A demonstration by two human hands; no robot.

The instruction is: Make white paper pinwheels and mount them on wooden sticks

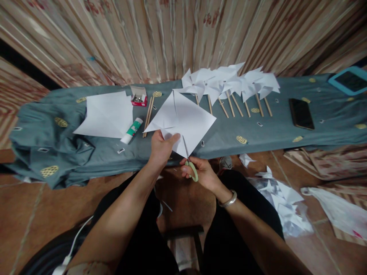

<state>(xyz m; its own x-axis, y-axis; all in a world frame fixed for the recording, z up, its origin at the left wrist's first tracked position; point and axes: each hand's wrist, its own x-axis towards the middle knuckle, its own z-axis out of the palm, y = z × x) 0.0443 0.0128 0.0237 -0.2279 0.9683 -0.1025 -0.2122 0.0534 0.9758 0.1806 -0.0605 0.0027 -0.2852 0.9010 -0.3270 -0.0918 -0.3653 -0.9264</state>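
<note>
Fingers of the left hand [162, 147] pinch the lower corner of the paper [183, 116], held at frame centre over the near edge of the table [258, 130]. Fingers of the right hand [204, 175] are closed through the green loops of the scissors [189, 162], with the blades entering that corner. The left thumb sits close beside the blades, so a slip could nick it. The unsupported sheet could also buckle and skew the cut. Pinwheels [229, 82] lie upper centre, glue [132, 130] at left

At frame centre the paper square [183, 116] is smooth, matt white, and the scissors [191, 166] below pair thin metal blades with pale green plastic handles. The tablecloth [258, 131] is matt grey-green cloth; the sticks [147, 114] look like bare wood, the phone [301, 113] at right glossy black.
</note>
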